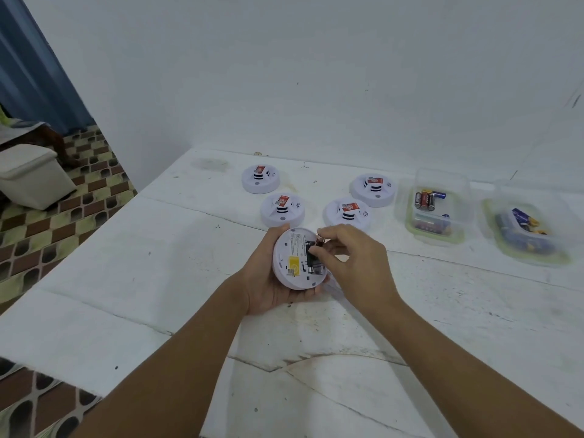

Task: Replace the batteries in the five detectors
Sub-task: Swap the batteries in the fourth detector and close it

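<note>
Five detectors are seen on or above a white table (410, 311). Four of them lie face up on the tabletop, each with a red label on its raised centre: one at the far left (260, 179), one nearer and slightly right of it (282, 209), one in the middle (347, 214) and one at the far right (373, 189). The fifth detector (292, 259) is held above the table, turned over so that its back is shown, with a yellow sticker and an open battery bay in view.

This fifth detector is cupped in the left hand (268, 279), whose fingers are curled round its rim from below and whose thumb is laid along its upper left edge. A battery (319, 241) with a coppery end is pinched between the thumb and fingertips of the right hand (350, 260), at the upper right of the bay. Whether the battery is seated in the bay or lifted partly out of it cannot be told. Another battery appears to be lying lower in the bay.

To the right of the detectors, two clear lidless boxes with greenish rims are set well apart from the hands. Loose batteries with red, black and blue wrappers are held in the nearer box (437, 207); blue and yellow batteries are held in the farther box (527, 232). Beyond the table a white wall is seen, and at the left a patterned tile floor.
</note>
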